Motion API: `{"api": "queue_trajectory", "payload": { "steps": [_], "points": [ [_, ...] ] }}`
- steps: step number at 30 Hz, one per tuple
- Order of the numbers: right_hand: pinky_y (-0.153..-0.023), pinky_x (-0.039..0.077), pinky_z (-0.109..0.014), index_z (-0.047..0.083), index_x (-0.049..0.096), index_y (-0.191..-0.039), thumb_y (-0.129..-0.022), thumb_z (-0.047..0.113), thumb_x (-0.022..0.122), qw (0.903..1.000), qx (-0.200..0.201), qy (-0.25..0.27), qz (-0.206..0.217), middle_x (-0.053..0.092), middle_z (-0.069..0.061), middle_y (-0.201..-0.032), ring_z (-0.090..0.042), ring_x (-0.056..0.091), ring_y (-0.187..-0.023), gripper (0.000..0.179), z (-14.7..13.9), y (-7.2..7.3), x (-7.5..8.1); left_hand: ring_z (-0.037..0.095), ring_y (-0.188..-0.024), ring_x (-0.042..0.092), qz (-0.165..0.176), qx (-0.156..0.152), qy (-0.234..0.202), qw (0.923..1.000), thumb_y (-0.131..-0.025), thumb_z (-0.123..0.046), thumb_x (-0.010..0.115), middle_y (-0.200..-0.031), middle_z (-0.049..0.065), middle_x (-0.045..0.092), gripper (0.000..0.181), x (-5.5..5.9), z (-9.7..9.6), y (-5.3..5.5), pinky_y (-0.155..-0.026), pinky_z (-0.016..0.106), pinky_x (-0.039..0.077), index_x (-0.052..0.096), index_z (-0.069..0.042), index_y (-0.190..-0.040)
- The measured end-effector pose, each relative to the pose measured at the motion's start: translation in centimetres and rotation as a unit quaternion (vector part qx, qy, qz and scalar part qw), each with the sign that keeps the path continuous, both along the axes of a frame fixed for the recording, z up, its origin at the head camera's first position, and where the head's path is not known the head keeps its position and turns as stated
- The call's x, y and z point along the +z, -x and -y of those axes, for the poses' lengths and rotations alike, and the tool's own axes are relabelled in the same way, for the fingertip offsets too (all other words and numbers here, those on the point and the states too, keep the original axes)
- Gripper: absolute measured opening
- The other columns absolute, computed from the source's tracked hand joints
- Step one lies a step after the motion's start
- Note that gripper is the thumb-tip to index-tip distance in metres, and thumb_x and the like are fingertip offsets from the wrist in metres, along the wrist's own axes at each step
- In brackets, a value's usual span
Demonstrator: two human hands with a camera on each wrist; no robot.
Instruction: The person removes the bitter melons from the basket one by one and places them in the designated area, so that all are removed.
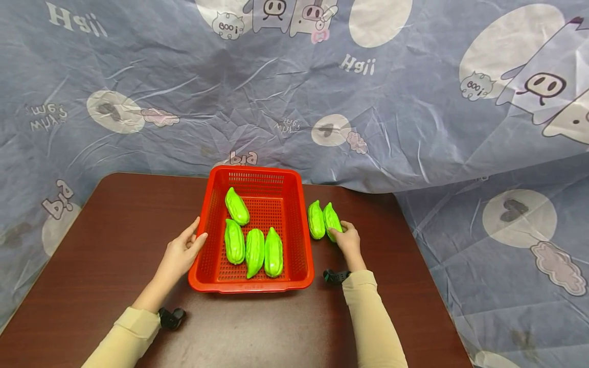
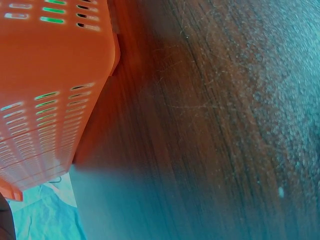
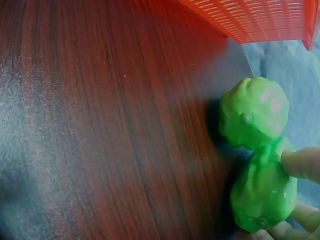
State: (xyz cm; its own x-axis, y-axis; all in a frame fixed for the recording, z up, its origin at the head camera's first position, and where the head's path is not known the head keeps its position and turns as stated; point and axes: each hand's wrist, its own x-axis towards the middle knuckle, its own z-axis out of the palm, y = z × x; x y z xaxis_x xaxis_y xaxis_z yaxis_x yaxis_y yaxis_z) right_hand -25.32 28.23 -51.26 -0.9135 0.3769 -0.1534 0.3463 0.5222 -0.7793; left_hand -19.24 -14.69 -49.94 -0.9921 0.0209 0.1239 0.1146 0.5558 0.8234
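A red plastic basket (image 1: 252,286) stands on the table, with several green bitter melons (image 1: 235,241) lying inside it. At the basket's left rim my left hand (image 1: 180,254) grips the edge, thumb and fingers around it; the left wrist view catches only a sliver of a finger. To the right of the basket, two more bitter melons lie side by side. My right hand (image 1: 348,242) holds the outer bitter melon (image 3: 264,187), thumb on one side and fingers on the other. The inner bitter melon (image 3: 254,113) lies right beside it, between it and the basket.
The dark brown wooden table (image 1: 110,245) has its back edge just behind the basket. A blue-grey printed cloth (image 1: 257,102) hangs behind it and along the right side. Black wrist devices (image 1: 172,318) are worn on both arms.
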Motion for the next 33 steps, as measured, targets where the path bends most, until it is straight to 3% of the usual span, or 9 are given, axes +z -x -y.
{"api": "queue_trajectory", "payload": {
  "steps": [33],
  "points": [
    [-0.108,0.04,-0.049,-0.007,0.042,-0.144,-0.091,0.022,0.065,0.9997,0.021,-0.009,0.01,0.051,-0.03,-0.138,-0.04,0.047,-0.131,0.064,-0.09,0.0,0.29,0.005,-0.057,0.039,0.014,-0.004,-0.002,0.9999,-0.101,-0.03,0.058,-0.081,0.009,0.05,0.061,0.31,0.04,-0.03,-0.055,0.024,0.035,0.037,-0.003,-0.151]
  ]
}}
